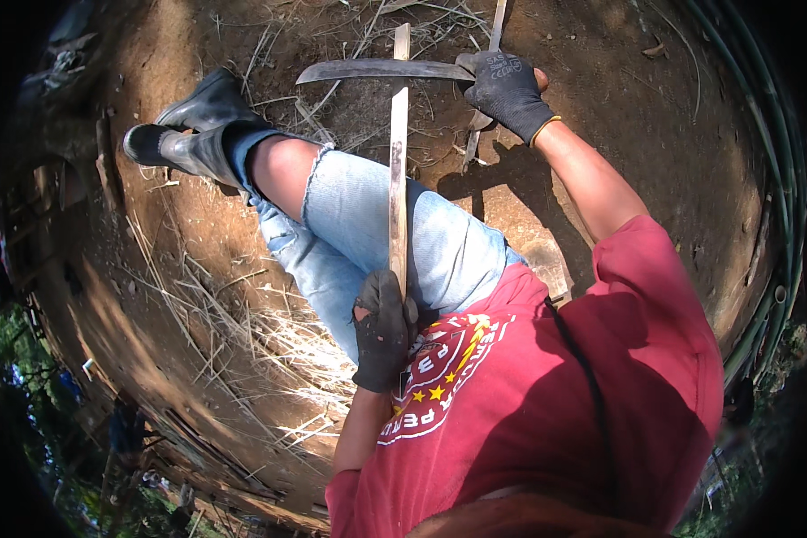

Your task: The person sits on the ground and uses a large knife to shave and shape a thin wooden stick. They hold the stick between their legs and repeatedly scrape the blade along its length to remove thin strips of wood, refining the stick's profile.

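Bare dirt ground (672, 161), brown and sunlit, fills most of the frame, with a scatter of dry straw and shavings (269, 350) at lower left. Red printed shirt (547, 403), lower right. Pale blue torn jeans (377, 233) on legs stretched toward upper left, ending in black rubber boots (193, 130). Green bamboo poles (780, 224), curving along the right rim. Long thin bamboo strip (398, 179), upright at centre frame, running from the lap to the top edge. Curved machete blade (377, 70), dark, lying crosswise at top centre, its edge meeting the strip. Right hand (507, 90), black-gloved, top centre-right, fingers closed around the machete's handle. Left hand (383, 327), black-gloved, centre frame, fist clamped on the strip's lower end.
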Demonstrator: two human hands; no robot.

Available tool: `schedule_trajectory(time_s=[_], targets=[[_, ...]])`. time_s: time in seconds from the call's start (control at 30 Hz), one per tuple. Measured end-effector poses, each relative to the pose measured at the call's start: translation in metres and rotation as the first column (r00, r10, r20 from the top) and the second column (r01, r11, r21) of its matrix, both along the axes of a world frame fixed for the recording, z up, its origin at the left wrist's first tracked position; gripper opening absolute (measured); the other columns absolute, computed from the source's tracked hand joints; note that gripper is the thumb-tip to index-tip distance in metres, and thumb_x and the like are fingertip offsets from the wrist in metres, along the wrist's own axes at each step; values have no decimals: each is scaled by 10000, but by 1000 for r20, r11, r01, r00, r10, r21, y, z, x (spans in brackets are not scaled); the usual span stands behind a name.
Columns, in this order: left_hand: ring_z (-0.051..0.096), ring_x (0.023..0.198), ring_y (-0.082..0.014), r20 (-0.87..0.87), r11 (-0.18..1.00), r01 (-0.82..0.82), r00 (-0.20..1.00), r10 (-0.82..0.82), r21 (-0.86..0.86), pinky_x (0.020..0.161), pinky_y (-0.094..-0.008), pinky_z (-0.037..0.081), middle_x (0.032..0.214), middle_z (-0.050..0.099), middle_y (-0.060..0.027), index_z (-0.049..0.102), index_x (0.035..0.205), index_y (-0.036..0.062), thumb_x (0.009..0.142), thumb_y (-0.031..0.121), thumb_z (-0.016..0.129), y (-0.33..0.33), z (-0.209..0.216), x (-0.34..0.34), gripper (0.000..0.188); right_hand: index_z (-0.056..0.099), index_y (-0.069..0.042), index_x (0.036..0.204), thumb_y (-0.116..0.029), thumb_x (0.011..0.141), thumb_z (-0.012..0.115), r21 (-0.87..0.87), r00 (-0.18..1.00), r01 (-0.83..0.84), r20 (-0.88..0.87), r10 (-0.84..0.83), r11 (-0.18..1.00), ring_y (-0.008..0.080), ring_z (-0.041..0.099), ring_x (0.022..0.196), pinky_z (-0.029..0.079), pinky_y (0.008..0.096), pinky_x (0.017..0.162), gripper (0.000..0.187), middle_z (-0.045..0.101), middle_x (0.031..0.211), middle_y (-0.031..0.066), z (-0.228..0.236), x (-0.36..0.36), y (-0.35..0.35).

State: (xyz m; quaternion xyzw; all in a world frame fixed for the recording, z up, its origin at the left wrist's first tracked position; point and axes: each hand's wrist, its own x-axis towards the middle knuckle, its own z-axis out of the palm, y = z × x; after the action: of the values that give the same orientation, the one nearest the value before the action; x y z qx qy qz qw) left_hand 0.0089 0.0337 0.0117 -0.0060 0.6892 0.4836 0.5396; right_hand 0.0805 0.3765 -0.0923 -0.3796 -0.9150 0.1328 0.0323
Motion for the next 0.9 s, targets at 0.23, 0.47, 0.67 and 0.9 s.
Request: schedule_trajectory(time_s=[0.23, 0.47, 0.67, 0.9], targets=[[404, 492, -25, -143, 1000, 7, 990, -10, -16, 439, -202, 310, 599, 470, 51, 515, 859, 102, 1052, 350, 468, 13, -2, 4, 318, 684, -150, 979, -281, 727, 699, -100, 898, -433, 31, 438, 896, 271, 682, 812, 504, 417, 722, 285, 663, 834, 80, 53, 2, -112], [386, 445, -32, -37, 1000, -18, 999, 19, 20, 404, -210, 296, 581, 468, 46, 528, 877, 101, 1051, 367, 478, 22, -1, -2, 321, 663, -143, 934, -239, 655, 715, -102, 938, -344, -75, 338, 933, 306, 650, 800, 490, 444, 714, 300, 623, 814, 92, 49, 7, -126], [386, 460, -30, 38, 999, -43, 998, 42, 22, 414, -209, 296, 579, 461, 48, 537, 892, 106, 1049, 372, 477, 8, 0, -3, 315, 638, -140, 881, -252, 711, 707, 25, 966, -242, -89, 244, 970, 298, 654, 793, 493, 438, 694, 215, 631, 806, 72, 12, -2, -70], [493, 565, -192, -613, 930, 368, 733, -294, -5, 508, -344, 374, 706, 510, -77, 525, 926, 24, 959, 128, 558, -25, -10, -3, 114, 675, -149, 964, -261, 754, 699, 35, 989, -145, 9, 145, 989, 286, 682, 856, 523, 440, 737, 239, 672, 869, 90, 0, -12, -13]])
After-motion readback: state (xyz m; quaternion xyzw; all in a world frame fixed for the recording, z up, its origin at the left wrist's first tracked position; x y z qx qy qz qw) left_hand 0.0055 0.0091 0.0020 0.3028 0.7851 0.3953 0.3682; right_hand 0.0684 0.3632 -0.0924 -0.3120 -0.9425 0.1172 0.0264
